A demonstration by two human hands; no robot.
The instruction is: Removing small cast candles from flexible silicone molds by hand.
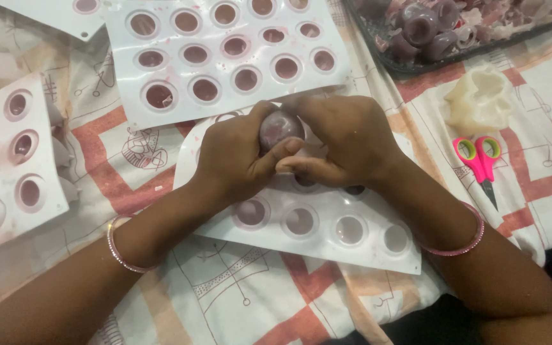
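Lying under both hands, the white mould sheet [327,233] is the landmark; above its middle, the left hand [237,156] and right hand [346,140] close together around a purple dome piece [280,128]; pink scissors [480,160] rest to its right.

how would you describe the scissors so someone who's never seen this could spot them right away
Start at the patterned cloth and go to its right side, past the right hand. Below a pale waxy lump and the dark tray lie the small scissors, blades pointing toward the person. Their bright pink handles with green-rimmed finger holes match nothing else nearby.
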